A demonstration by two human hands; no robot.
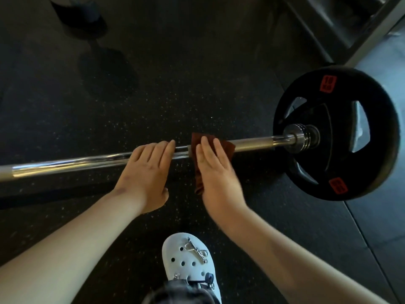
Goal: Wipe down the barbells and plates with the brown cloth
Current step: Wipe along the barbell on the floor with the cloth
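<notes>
A chrome barbell [72,162] lies across the black rubber floor, running from the left edge to a black 10 kg plate [377,119] on its right end. A brown cloth [228,147] is draped over the bar near its middle. My right hand [215,172] lies flat on the cloth with straight fingers, pressing it onto the bar. Just to the left, my left hand [146,172] rests on the bare bar with its fingers laid over the top. A steel collar [303,138] sits against the plate.
My white clog [190,262] stands on the speckled floor [153,95] just below the hands. A dark object [81,18] sits at the upper left. A metal rack frame [370,34] crosses the upper right corner.
</notes>
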